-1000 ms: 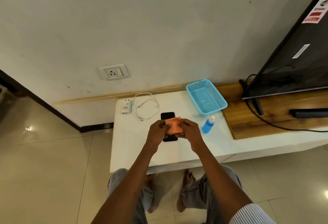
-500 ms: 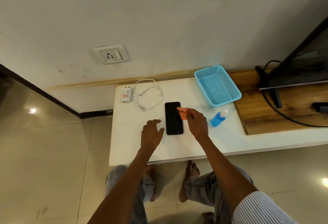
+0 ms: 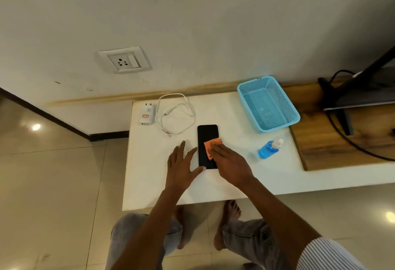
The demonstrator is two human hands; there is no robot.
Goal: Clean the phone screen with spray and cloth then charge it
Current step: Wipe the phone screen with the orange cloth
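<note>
A black phone (image 3: 207,139) lies screen up on the white table (image 3: 149,175). My right hand (image 3: 232,162) presses a folded orange cloth (image 3: 210,146) flat onto the screen's right side. Beside the phone's left edge my left hand (image 3: 181,165) rests with fingers spread, its thumb tip touching the phone's lower left corner. A small blue spray bottle (image 3: 268,148) lies on its side to the right. A white charger plug (image 3: 146,113) and a coiled white cable (image 3: 175,113) lie behind the phone at the left.
An empty blue plastic basket (image 3: 275,124) stands at the back right. A wall socket (image 3: 124,61) is set in the wall above the table. A TV on its stand (image 3: 350,96) with a black cable occupies the wooden top at the right. Tiled floor lies left.
Both hands held the cloth over the phone a second ago. Since then my left hand let go and spread beside the phone, and my right hand laid the cloth flat on the screen.
</note>
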